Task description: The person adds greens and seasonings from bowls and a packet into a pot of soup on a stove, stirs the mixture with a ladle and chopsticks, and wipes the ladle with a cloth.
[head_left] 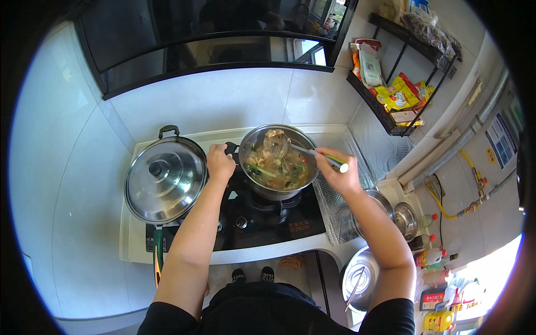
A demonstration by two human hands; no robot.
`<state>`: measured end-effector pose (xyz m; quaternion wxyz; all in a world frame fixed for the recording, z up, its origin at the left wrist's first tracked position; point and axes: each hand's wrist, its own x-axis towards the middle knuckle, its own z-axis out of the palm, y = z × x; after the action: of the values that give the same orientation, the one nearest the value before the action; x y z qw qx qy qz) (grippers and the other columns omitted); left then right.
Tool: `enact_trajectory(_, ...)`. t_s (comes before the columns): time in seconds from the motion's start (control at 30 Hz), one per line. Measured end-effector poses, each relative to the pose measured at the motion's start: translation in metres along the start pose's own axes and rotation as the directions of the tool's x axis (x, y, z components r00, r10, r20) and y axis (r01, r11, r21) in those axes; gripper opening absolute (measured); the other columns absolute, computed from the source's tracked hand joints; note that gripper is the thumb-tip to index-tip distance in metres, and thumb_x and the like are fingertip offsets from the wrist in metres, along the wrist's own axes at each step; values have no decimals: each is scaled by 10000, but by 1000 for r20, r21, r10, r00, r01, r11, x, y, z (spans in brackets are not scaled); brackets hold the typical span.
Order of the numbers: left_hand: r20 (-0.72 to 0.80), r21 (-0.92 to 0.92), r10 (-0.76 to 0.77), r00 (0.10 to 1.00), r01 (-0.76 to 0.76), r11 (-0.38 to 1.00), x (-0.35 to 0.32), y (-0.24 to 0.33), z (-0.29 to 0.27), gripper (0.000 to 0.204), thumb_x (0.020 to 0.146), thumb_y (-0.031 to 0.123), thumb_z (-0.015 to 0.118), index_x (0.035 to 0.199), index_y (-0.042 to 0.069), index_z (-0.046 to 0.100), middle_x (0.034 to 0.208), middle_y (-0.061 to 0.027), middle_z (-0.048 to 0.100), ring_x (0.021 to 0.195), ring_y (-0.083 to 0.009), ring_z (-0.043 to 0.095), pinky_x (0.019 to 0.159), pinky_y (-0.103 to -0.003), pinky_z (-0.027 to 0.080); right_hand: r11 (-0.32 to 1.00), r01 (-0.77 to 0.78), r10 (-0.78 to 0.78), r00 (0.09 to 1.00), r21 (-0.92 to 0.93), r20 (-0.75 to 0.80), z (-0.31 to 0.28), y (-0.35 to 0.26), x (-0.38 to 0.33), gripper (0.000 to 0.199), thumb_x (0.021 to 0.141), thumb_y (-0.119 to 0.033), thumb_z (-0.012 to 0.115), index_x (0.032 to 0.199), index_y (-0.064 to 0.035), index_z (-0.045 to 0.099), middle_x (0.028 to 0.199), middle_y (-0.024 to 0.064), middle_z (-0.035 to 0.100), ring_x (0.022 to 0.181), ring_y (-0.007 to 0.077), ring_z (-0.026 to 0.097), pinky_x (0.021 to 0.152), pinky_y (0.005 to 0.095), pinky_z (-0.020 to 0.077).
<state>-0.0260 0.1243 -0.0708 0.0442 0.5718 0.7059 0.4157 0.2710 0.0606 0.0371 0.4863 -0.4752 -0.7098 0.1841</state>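
A steel pot [301, 133] stands on the right burner, full of broth with greens and pale pieces. My left hand [220, 163] is closed at the pot's left side, round its black side handle [231, 148]. In my right hand [339, 170] is the handle of a ladle [296, 147], which slants down to the left. The ladle's bowl, at the far side of the pot, carries some pale food among the broth.
A lidded wok [167, 187] with a long handle sits on the left burner of the black gas stove [237, 237]. Steel bowls [406, 219] and a basin [357, 273] with chopsticks stand at right, near several bottles [430, 255]. A rack [385, 106] of packets hangs upper right, beside the dark range hood [223, 56].
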Motion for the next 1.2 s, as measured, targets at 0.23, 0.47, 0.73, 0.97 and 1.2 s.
enact_trajectory(0.23,20,-11,-1,1000,1,1000,1,0,1,260,740,32,633,1000,17,639,1059,-151,577,981,-349,563,847,-421,468,770,561,-437,811,-304,389,10,26,-11,196,788,-165,632,966,-84,616,693,112,609,631,299,619,576,391,518)
enact_trajectory(0.47,-1,-9,14,1000,-14,1000,-1,1,0,258,739,28,631,996,16,637,1058,-155,577,976,-357,561,844,-425,467,767,467,-306,869,-439,389,21,13,-23,135,762,-192,617,855,-95,629,617,121,602,560,309,607,556,413,508)
enact_trajectory(0.73,4,-14,-1,1000,1,1000,1,-2,3,264,735,23,632,999,22,636,1073,-152,572,979,-356,557,840,-422,469,930,-366,367,915,-37,165,6,1,-8,194,748,-203,624,846,-45,680,616,130,630,549,263,638,508,310,506)
enact_trajectory(0.97,13,-22,9,1000,-9,1000,1,-3,3,273,734,23,632,1007,19,634,1063,-155,571,963,-357,558,834,-426,465,591,-673,742,670,445,26,10,1,-7,243,781,-189,620,889,29,638,605,125,605,488,193,619,431,274,491)
enact_trajectory(1.2,8,-45,16,1000,-16,999,0,-5,2,275,735,26,634,1009,19,634,1053,-155,571,957,-354,557,838,-421,462,959,-212,221,975,187,-29,18,-14,-12,149,798,-118,631,863,9,674,730,138,667,613,164,657,567,262,514)
